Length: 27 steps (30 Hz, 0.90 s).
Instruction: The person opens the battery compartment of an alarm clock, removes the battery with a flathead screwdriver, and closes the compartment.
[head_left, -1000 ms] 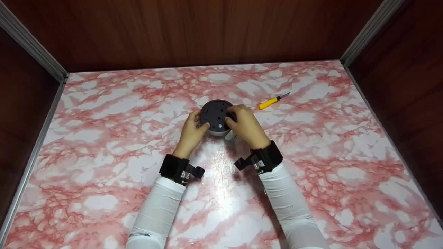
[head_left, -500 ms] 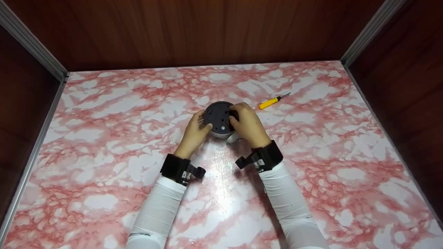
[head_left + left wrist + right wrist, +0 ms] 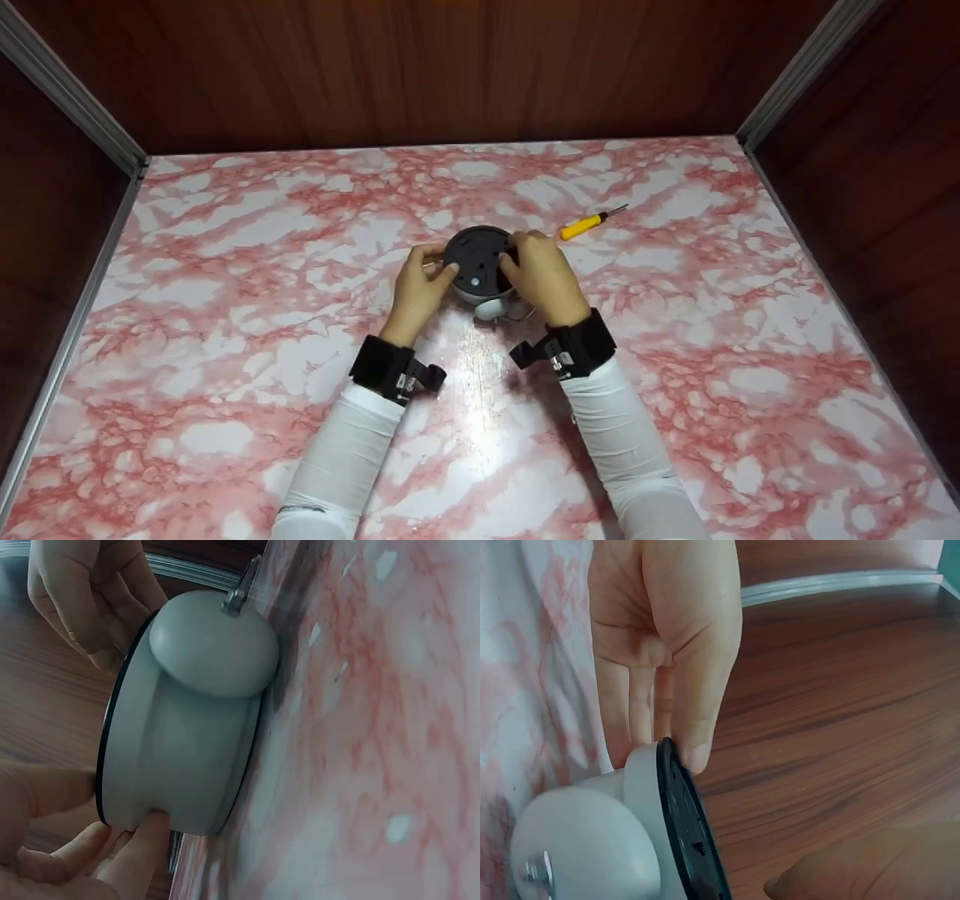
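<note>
Dome camera [image 3: 480, 268], its black base plate facing up and white housing beneath, sits at the middle of a pink marble-patterned tabletop [image 3: 225, 300], grasped from both sides: the left hand [image 3: 417, 289] curls fingers round its left rim, the right hand [image 3: 546, 276] pinches its right rim. A yellow-handled screwdriver [image 3: 589, 221] lies near, behind the right hand.

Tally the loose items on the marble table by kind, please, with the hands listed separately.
Round white device with a black base plate, held between both hands: 1
Yellow-handled screwdriver, lying apart: 1
Hands: 2, left hand and right hand
Total: 2 items, 2 hands
</note>
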{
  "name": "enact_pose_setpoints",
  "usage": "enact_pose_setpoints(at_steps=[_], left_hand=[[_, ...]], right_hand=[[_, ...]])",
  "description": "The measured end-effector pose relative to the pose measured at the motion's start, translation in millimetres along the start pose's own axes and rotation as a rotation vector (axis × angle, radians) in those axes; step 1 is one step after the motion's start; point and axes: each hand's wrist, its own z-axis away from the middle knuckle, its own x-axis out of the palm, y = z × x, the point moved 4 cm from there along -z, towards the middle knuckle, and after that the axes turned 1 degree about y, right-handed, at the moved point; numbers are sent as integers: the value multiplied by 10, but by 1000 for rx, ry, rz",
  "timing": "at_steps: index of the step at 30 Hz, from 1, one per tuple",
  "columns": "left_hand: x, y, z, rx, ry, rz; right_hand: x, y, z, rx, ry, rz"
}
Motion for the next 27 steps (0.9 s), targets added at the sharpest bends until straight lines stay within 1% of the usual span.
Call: enact_pose_setpoints(at_steps=[5, 8, 11, 13, 18, 22, 27], left_hand=[[41, 10, 21, -35, -85, 99], [61, 23, 30, -50, -124, 148], [69, 38, 36, -47, -145, 148], [74, 39, 34, -35, -151, 127], [79, 10, 16, -7, -147, 91], [73, -3, 9, 2, -150, 106], [83, -43, 3, 11, -177, 115]], right_hand=[[-4, -8, 3, 19, 25, 24], [-1, -20, 5, 22, 41, 40], [-1, -31, 15, 30, 45, 59], [-6, -40, 26, 41, 41, 58], [-26, -57, 42, 52, 28, 45], [-28, -45, 40, 53, 28, 56], [-8, -8, 33, 70, 16, 47]])
